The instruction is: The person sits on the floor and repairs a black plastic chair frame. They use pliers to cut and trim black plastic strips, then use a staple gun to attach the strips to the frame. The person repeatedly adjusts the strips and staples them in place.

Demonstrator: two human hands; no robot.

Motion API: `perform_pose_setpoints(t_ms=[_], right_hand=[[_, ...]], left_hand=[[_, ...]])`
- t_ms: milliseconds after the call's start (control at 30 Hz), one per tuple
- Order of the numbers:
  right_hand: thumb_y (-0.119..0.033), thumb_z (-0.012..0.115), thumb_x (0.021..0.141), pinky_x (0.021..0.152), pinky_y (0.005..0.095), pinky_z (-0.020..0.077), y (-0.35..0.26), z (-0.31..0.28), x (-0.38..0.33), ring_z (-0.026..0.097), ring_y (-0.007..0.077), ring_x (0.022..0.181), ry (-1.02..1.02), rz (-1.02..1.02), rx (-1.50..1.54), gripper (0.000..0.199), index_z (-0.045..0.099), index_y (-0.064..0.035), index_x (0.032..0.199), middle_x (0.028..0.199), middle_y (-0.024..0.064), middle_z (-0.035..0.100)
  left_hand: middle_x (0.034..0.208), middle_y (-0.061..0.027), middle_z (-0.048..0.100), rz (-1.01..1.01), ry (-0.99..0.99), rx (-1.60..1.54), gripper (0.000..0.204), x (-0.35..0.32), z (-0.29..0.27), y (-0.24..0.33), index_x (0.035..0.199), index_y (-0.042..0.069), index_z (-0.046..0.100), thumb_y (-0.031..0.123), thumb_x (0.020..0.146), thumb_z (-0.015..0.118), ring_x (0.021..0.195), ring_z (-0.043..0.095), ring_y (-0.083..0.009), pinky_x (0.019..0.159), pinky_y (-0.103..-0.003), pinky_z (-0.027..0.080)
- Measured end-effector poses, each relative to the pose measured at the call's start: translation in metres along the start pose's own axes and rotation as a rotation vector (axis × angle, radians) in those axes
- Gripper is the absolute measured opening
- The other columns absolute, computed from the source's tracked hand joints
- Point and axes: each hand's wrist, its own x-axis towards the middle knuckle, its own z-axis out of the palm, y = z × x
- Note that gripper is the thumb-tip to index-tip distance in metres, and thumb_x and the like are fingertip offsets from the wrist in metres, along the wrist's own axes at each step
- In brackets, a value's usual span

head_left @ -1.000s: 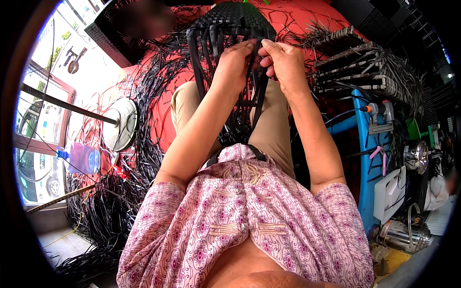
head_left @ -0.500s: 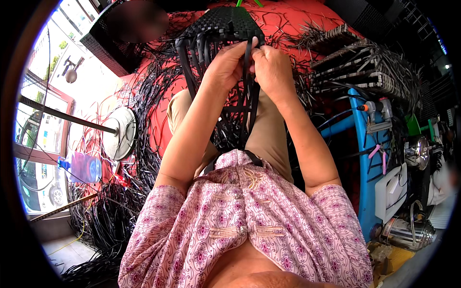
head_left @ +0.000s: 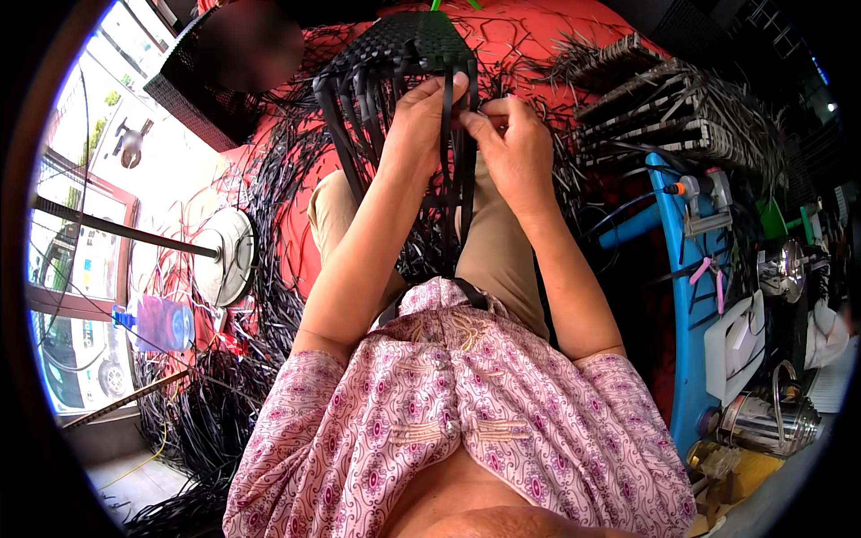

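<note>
In the upper centre of the frame, both forearms are stretched up from the lower edge and brought together over a black woven panel [head_left: 408, 49] with loose black strips [head_left: 446, 193] hanging from it over the lap. The left hand [head_left: 421, 121] is bent at the wrist, its fingers curled and closed around several strips. The right hand [head_left: 511, 148] is set just beside it, touching it, its fingertips pinched narrowly on one strip. A blue frame [head_left: 686, 296] is seen at the right.
</note>
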Motion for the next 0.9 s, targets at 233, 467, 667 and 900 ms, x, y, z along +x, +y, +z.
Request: perform_pose_setpoints(t_ms=[233, 467, 667, 900], right_hand=[[-0.020, 0.073, 0.088, 0.055, 0.0256, 0.0441, 0.009, -0.011, 0.001, 0.055, 0.0095, 0.059, -0.152, 0.334, 0.737, 0.021, 0.065, -0.0019, 0.080, 0.069, 0.0006, 0.061], [-0.031, 0.069, 0.092, 0.048, 0.0196, 0.0275, 0.013, -0.036, -0.016, 0.044, 0.0032, 0.053, -0.176, 0.488, 0.789, 0.023, 0.069, -0.0084, 0.086, 0.063, -0.0057, 0.054], [-0.032, 0.066, 0.094, 0.052, 0.0196, 0.0384, 0.041, -0.062, -0.046, 0.058, 0.0082, 0.060, -0.432, 0.546, 0.677, 0.029, 0.069, -0.0031, 0.092, 0.072, 0.0020, 0.064], [-0.027, 0.067, 0.094, 0.065, 0.0226, 0.0471, 0.114, -0.112, -0.094, 0.065, 0.0108, 0.084, -0.062, 0.679, 0.352, 0.033, 0.067, -0.0029, 0.116, 0.100, 0.0052, 0.070]], left_hand=[[0.075, 0.0011, 0.064, 0.044, 0.054, 0.067, 0.019, -0.006, 0.007, -0.003, 0.093, 0.005, 0.068, 0.024, 0.093, 0.070, 0.067, 0.058, -0.0079, 0.063, -0.021, 0.048], [0.073, 0.0002, 0.063, 0.077, 0.127, 0.195, 0.022, -0.013, 0.015, -0.004, 0.092, 0.005, 0.068, 0.027, 0.092, 0.070, 0.066, 0.057, -0.0076, 0.063, -0.021, 0.046], [0.076, -0.0014, 0.064, 0.112, 0.130, 0.258, 0.025, -0.002, 0.008, -0.012, 0.087, 0.005, 0.070, 0.029, 0.093, 0.066, 0.067, 0.054, -0.0089, 0.063, -0.024, 0.042], [0.075, 0.0025, 0.059, 0.121, 0.116, 0.230, 0.017, 0.021, -0.013, -0.021, 0.084, 0.010, 0.068, 0.024, 0.093, 0.062, 0.062, 0.048, -0.0068, 0.058, -0.022, 0.038]])
